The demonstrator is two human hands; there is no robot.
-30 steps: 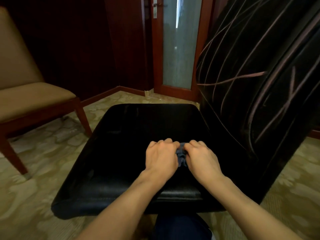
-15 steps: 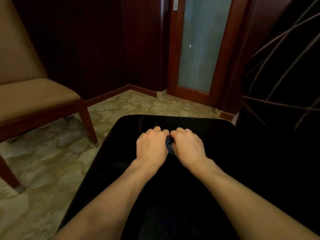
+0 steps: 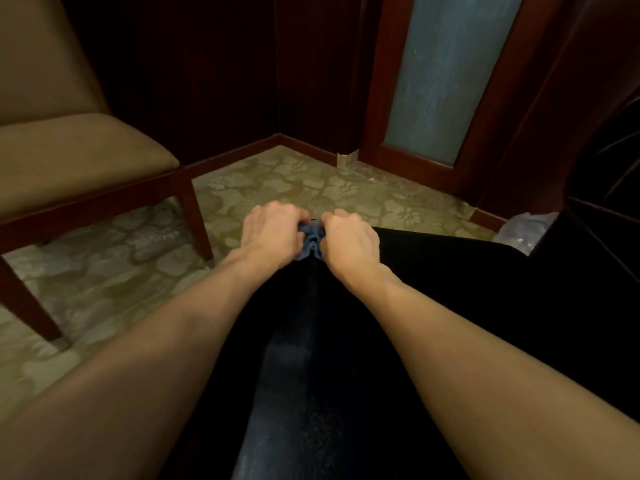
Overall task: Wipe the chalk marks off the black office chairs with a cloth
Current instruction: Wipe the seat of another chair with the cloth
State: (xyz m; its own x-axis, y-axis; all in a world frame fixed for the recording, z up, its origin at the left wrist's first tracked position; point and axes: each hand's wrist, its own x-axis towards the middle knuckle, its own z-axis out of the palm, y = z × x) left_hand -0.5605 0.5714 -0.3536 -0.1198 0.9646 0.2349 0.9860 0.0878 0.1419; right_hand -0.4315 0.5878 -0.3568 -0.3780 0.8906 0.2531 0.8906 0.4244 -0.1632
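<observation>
A tan upholstered chair with dark red wooden legs [image 3: 86,174] stands at the left on the pale green patterned carpet [image 3: 277,181], its near front leg just beside the left forearm and close to the black seat's left side. Across the corner there's a red wooden door with a frosted glass panel [image 3: 446,74], dark wood panelling beside it, and a crumpled clear plastic bag [image 3: 523,230] on the floor by the right edge. The glossy black leather office chair seat [image 3: 450,306] fills the lower middle, and its black backrest [image 3: 620,168], crossed by a few thin pale chalk lines, rises at the far right. Both hands are out at the seat's far edge: the left hand [image 3: 268,233] and the right hand [image 3: 349,240] each curl their fingers over the bunched blue-grey cloth [image 3: 311,242], gripping it between them, knuckles almost touching. Compared with a second ago, the hands and cloth have slid from the middle of the seat to its far rim, and the view has swung left, leaving only a sliver of the marked backrest.
</observation>
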